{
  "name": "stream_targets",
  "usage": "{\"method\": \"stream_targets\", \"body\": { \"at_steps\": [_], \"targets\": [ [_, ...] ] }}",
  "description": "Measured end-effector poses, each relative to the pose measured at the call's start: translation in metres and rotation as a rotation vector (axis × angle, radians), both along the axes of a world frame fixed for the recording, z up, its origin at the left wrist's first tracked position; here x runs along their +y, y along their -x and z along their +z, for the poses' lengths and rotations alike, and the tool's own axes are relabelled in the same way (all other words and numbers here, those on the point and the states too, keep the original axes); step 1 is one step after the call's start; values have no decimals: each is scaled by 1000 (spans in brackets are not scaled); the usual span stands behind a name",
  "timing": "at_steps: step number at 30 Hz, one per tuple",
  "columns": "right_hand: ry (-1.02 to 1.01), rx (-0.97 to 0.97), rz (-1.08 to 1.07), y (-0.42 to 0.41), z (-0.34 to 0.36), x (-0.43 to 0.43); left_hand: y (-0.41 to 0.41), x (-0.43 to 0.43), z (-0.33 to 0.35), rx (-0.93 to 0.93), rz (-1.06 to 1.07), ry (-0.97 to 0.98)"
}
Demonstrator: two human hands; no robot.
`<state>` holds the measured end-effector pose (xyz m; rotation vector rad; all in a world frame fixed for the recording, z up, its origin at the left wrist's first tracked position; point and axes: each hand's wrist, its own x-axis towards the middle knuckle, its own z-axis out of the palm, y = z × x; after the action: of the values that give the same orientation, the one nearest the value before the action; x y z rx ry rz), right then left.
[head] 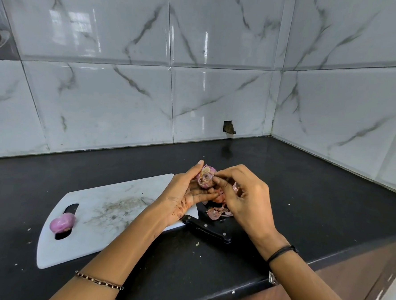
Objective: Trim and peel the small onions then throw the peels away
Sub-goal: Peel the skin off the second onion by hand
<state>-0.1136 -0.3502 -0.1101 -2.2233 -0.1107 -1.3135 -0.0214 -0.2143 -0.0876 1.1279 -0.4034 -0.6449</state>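
Beyond the board's (111, 191) edge, left fingers (197, 171) grip the onion (205, 178); right fingers (224, 174) pinch it.

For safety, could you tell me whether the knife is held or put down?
Put down: the knife lies at the board's edge, handle free; the left hand holds an onion, the right hand pinches it.

The left hand (185, 190) grips a small onion (206, 176) while right hand (243, 194) fingertips pinch its skin above the peels (217, 212).
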Motion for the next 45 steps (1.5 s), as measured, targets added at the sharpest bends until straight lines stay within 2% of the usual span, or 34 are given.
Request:
{"method": "stream_targets", "body": {
  "at_steps": [5, 9, 16, 23, 29, 37, 45],
  "targets": [
    [12, 143, -72, -2, -3, 4, -1, -1, 0, 11, 12, 50],
    [-116, 67, -51, -1, 0, 3, 0, -1, 0, -44, -57, -3],
    [-39, 10, 103, 0, 4, 7, 0, 0, -4, -87, -75, -33],
    [-165, 37, 37, -1, 3, 9, 5, -4, -3, -205, -44, -152],
    [-196, 80, 9, -2, 4, 10, 6, -6, 0, -151, -45, -93],
    [-107, 121, 159, 5, 5, 14, 6, -1, -2, -119, 46, -107],
    [-140, 166, 161, 5, 5, 16, 16, -5, 1, -465, 210, -310]
  ]
}}
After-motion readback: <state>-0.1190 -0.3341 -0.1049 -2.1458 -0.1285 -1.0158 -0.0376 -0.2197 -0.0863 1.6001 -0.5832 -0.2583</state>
